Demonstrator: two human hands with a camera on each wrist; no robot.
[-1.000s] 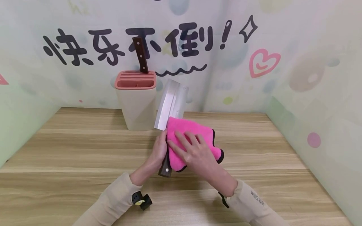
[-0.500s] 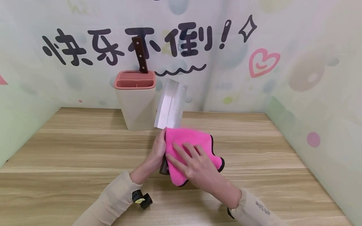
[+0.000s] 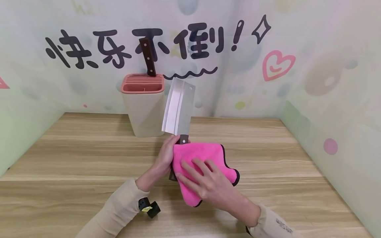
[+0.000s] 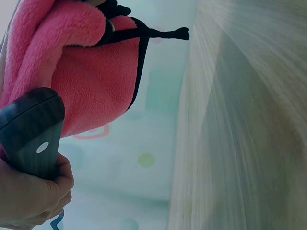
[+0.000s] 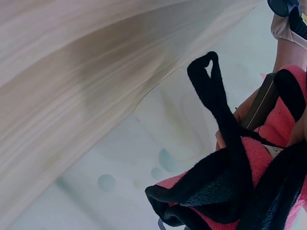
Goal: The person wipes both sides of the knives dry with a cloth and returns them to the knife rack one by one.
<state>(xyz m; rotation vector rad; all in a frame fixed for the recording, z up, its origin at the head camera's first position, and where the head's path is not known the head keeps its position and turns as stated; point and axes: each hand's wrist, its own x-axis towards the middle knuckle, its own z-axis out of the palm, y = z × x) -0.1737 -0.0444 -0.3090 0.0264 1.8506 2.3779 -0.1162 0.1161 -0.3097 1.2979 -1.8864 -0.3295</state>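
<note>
A cleaver (image 3: 180, 107) stands blade upward and slightly tilted in the head view, its broad silvery blade bare. My left hand (image 3: 165, 154) grips its dark riveted handle (image 4: 36, 139). Over most of that handle lies a pink cloth (image 3: 202, 152) with black edging. The fingers of my right hand (image 3: 209, 185) spread over the cloth and hold it against the handle. In the right wrist view the cloth's black-edged folds and a hanging loop (image 5: 206, 81) show, and most of the right hand is out of frame.
Behind the cleaver, to the left, stands a white knife block (image 3: 144, 115) with a pink slotted top. A brown-handled knife (image 3: 148, 58) is upright in it. The wooden table (image 3: 74, 152) reaches a printed backdrop (image 3: 238, 82) at the back and side panels.
My right hand has drawn the pink cloth down from the lower blade onto the handle, baring the whole blade and the handle's top. My left hand keeps its grip, nearly in place.
</note>
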